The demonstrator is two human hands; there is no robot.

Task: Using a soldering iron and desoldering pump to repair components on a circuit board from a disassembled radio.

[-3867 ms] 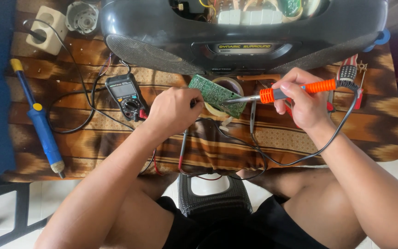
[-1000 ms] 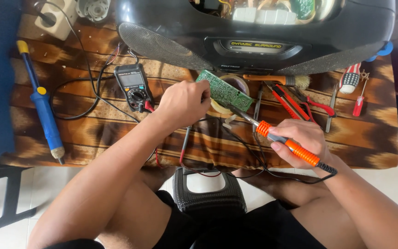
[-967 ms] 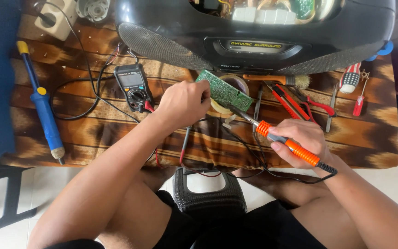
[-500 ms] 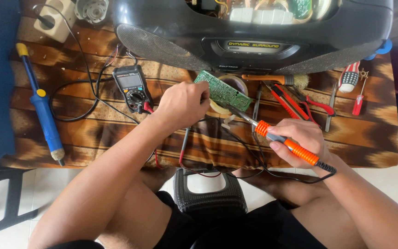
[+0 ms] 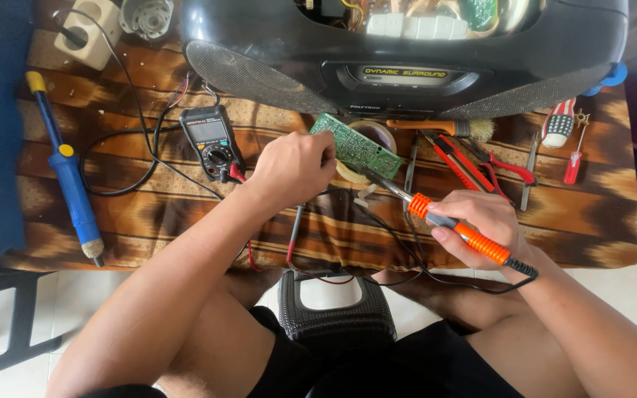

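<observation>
My left hand [image 5: 293, 168] grips the near edge of a small green circuit board [image 5: 355, 145], held tilted over a roll of tape [image 5: 366, 140]. My right hand [image 5: 481, 221] holds an orange-handled soldering iron [image 5: 451, 225] like a pen. Its metal tip [image 5: 369, 177] points up and left and meets the board's lower right edge. The iron's black cord loops off the table's front edge toward my lap.
A large black boombox [image 5: 407, 51] with its top open fills the back. A black multimeter [image 5: 211, 141] with probes lies left of my hand; a blue desoldering pump [image 5: 68, 173] lies far left. A brush, red pliers [image 5: 495, 166] and screwdrivers [image 5: 573, 158] lie at right.
About four seconds ago the iron was held level near the board's right side; my right hand has since dropped toward me and tilted the iron so its tip reaches the board from below.
</observation>
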